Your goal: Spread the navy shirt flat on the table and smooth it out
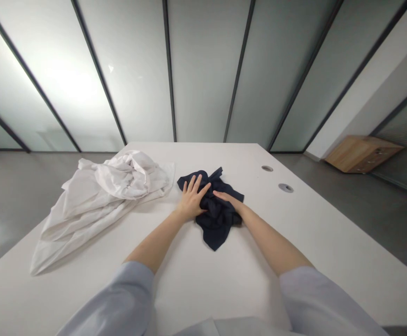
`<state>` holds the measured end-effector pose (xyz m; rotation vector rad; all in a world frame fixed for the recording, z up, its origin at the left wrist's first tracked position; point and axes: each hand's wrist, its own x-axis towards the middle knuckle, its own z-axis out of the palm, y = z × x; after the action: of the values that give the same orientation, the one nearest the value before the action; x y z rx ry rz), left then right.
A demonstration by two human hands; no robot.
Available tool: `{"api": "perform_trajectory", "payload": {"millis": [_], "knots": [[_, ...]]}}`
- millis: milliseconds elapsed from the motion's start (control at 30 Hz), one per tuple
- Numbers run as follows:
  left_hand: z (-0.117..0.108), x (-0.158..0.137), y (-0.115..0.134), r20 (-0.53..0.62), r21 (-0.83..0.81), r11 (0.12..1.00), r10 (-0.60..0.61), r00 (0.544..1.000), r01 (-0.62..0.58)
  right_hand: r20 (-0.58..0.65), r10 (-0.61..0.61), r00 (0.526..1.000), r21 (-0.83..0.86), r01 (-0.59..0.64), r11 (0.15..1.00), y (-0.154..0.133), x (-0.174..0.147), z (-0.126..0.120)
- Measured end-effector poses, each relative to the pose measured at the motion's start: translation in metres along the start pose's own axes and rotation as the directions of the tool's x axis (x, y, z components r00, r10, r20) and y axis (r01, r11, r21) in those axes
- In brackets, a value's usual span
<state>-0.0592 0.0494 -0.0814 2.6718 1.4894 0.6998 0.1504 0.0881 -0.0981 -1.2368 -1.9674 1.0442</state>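
A crumpled dark navy cloth (217, 224) lies on the white table (329, 242) near its middle. My left hand (192, 200) rests flat on the cloth's left part with fingers spread. My right hand (228, 198) reaches into the cloth from the right; its fingers lie on the folds and are partly hidden by fabric, so I cannot tell whether they pinch it. Both forearms are bare, with light blue sleeves pushed up near the bottom edge.
A large rumpled white garment (98, 196) lies at the table's left, partly hanging over the edge. Two round cable holes (286, 187) sit at the right. A wooden cabinet (362, 153) stands on the floor at far right. Frosted glass panels form the back wall.
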Motion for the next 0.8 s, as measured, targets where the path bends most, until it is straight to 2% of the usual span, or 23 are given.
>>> {"api": "perform_trajectory", "payload": {"millis": [67, 133, 200, 267, 300, 333, 400, 467, 500, 567, 667, 733, 800], "knots": [[0.001, 0.001, -0.001, 0.094, 0.008, 1.000, 0.026, 0.995, -0.027, 0.136, -0.029, 0.990, 0.217, -0.002, 0.976, -0.007, 0.001, 0.018], [0.002, 0.003, -0.004, 0.159, -0.032, 0.999, 0.034, 0.987, -0.030, 0.122, 0.004, 0.993, 0.288, -0.039, 0.957, -0.009, 0.003, 0.025], [0.003, 0.005, -0.007, 0.181, -0.061, 0.998, 0.032, 0.983, -0.021, -0.009, 0.059, 0.998, 0.311, -0.054, 0.949, -0.005, 0.006, 0.021], [0.003, 0.006, -0.008, 0.195, -0.055, 0.998, 0.015, 0.981, -0.004, -0.229, 0.107, 0.967, 0.330, -0.026, 0.943, 0.004, 0.008, 0.008], [0.003, 0.007, -0.008, 0.201, -0.043, 0.999, 0.003, 0.980, 0.006, -0.357, 0.131, 0.925, 0.333, -0.005, 0.943, 0.009, 0.008, 0.000], [0.004, 0.007, -0.008, 0.203, -0.029, 0.999, -0.011, 0.979, 0.018, -0.483, 0.156, 0.862, 0.330, 0.014, 0.944, 0.015, 0.008, -0.009], [0.003, 0.007, -0.007, 0.183, -0.013, 0.999, -0.041, 0.982, 0.044, -0.672, 0.221, 0.707, 0.324, 0.012, 0.946, 0.027, 0.006, -0.025], [0.001, 0.007, -0.007, 0.143, -0.018, 0.997, -0.074, 0.987, 0.077, -0.753, 0.290, 0.591, 0.345, -0.022, 0.938, 0.036, 0.004, -0.036], [-0.003, 0.008, -0.007, 0.118, -0.027, 0.995, -0.090, 0.989, 0.094, -0.767, 0.312, 0.561, 0.353, -0.037, 0.935, 0.038, 0.004, -0.038], [-0.014, 0.010, -0.009, 0.053, -0.042, 0.992, -0.121, 0.991, 0.123, -0.764, 0.314, 0.563, 0.344, -0.055, 0.937, 0.040, 0.002, -0.039], [-0.051, 0.014, -0.011, -0.146, -0.045, 0.988, -0.152, 0.978, 0.147, -0.736, 0.260, 0.625, 0.289, -0.057, 0.956, 0.036, 0.001, -0.036], [-0.087, 0.015, -0.012, -0.345, -0.032, 0.991, -0.135, 0.929, 0.132, -0.731, 0.257, 0.632, 0.283, -0.063, 0.957, 0.033, 0.000, -0.033], [-0.130, 0.013, -0.015, -0.546, 0.007, 0.993, -0.096, 0.832, 0.119, -0.731, 0.263, 0.630, 0.288, -0.065, 0.955, 0.031, 0.000, -0.032]]}}
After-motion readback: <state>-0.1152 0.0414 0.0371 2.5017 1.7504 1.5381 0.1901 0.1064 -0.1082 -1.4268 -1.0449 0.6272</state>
